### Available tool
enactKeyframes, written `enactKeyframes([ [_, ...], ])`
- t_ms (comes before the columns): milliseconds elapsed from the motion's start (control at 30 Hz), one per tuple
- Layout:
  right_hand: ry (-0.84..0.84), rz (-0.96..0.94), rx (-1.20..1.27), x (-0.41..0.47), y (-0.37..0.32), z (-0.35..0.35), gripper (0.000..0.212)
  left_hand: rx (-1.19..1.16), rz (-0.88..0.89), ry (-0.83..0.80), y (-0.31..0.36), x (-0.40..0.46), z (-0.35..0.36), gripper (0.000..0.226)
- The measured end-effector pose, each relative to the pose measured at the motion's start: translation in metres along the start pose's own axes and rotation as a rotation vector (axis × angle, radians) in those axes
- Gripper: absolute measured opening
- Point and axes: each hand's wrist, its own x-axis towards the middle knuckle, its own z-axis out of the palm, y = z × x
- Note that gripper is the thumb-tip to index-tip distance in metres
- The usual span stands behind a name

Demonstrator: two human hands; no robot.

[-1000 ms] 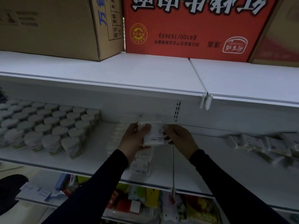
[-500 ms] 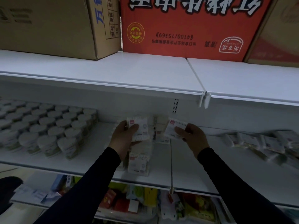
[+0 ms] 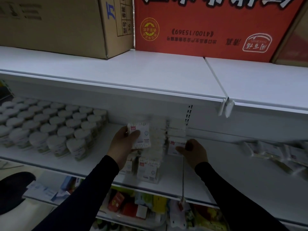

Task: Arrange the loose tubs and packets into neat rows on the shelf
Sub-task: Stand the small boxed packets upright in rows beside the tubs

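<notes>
My left hand grips a white packet with a red mark, held upright above the middle shelf. My right hand pinches a second white packet by its lower right edge, just right of a row of similar packets that runs front to back. A front packet of that row stands near the shelf edge. White tubs stand in neat rows on the left of the shelf.
Loose flat packets lie scattered on the right part of the shelf. The upper shelf carries a brown carton and a red carton. Coloured goods fill the shelf below.
The two hands, together on one packet a second ago, have parted. Each now holds its own packet; the right hand has lowered its packet beside the row.
</notes>
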Motion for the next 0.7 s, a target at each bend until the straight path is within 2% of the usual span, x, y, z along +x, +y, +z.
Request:
enactKeyframes([
  [367, -0.005, 0.002, 0.029, 0.004, -0.002, 0.009, 0.033, -0.003, -0.029, 0.027, 0.001, 0.002, -0.006, 0.016],
  [467, 0.001, 0.019, 0.104, 0.002, -0.001, 0.007, 0.042, -0.004, -0.028, 0.022, 0.003, 0.003, -0.003, 0.015],
  [533, 0.071, -0.011, 0.137, -0.002, -0.005, 0.003, 0.051, -0.012, -0.03, 0.008, 0.004, 0.003, 0.001, 0.017],
  [633, 0.244, -0.103, 0.203, -0.01, -0.021, -0.008, 0.049, -0.011, -0.021, -0.023, 0.004, 0.001, 0.009, 0.017],
  [700, 0.275, -0.151, 0.232, -0.015, -0.034, -0.015, 0.047, 0.007, -0.021, -0.065, 0.004, -0.001, 0.016, 0.018],
])
